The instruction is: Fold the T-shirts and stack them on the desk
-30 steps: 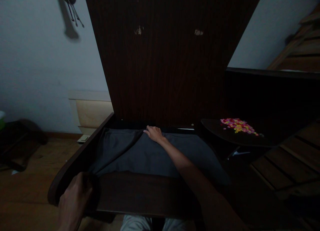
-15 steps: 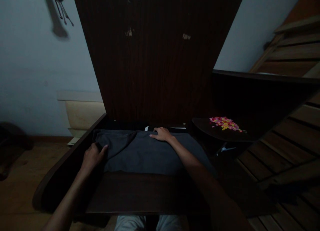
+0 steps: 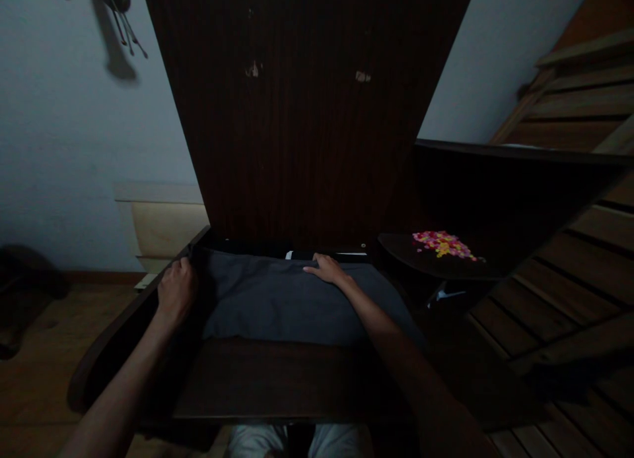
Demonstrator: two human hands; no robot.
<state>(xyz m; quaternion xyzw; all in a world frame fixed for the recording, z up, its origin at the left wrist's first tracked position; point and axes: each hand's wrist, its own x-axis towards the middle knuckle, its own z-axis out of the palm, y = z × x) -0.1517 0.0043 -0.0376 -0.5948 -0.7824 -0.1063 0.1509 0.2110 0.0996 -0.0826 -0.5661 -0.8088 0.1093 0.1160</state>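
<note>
A dark grey folded cloth (image 3: 277,299) lies across the dark wooden desktop (image 3: 277,379) in front of me; its garment kind cannot be made out. At the cloth's far left corner, my left hand (image 3: 177,288) is closed in a fist on the fabric, pulling that corner up toward the side panel. My right hand (image 3: 327,269) rests on the far edge, right of the middle, fingers reaching over the edge and thumb spread out to the left. The fingertips of my left hand are hidden behind its knuckles.
A tall dark wood panel (image 3: 307,128) rises behind the desktop. On the right, a rounded shelf (image 3: 396,247) bears a heap of small pink and yellow pieces (image 3: 444,244). A raised side panel (image 3: 99,359) borders the left. Slatted wood (image 3: 584,260) stands at far right.
My left hand has closed on the cloth's left corner and drawn it outward and up, and the diagonal fold there has flattened. My right hand stays nearly in place on the far edge.
</note>
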